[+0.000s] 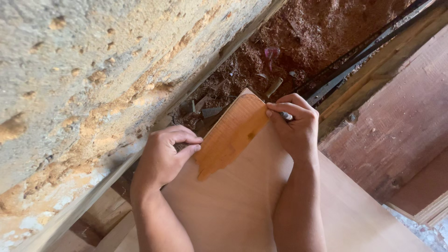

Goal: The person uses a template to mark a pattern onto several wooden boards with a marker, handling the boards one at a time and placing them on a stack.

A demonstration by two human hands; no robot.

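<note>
Two hands on one sheet of plywood point(242, 200) here, which fills the lower middle of the frame and runs up to a corner near the centre top. That upper corner has a darker orange patch point(233, 137), looks wet or stained, streaking down toward the middle.

Left hand point(163, 156) sits at the sheet's left edge, fingers curled in, thumb pressed flat along the edge right beside the orange patch. Can't tell if anything's tucked inside that curl.

Right hand point(294, 126) is at the top right of the patch, fingers bunched together and pinching a small pen-like tool point(285, 115) with a silvery tip poking out; the tip sits just at the edge of the sheet's corner.

Upper left of the frame is a rough concrete wall point(93, 70) with crumbly tan spots. Top centre, past the corner, there's a heap of reddish sawdust point(303, 32) with bits of scrap in it. Right side has reddish-brown boards point(396, 130) and a dark metal rail point(354, 60) running diagonally.
</note>
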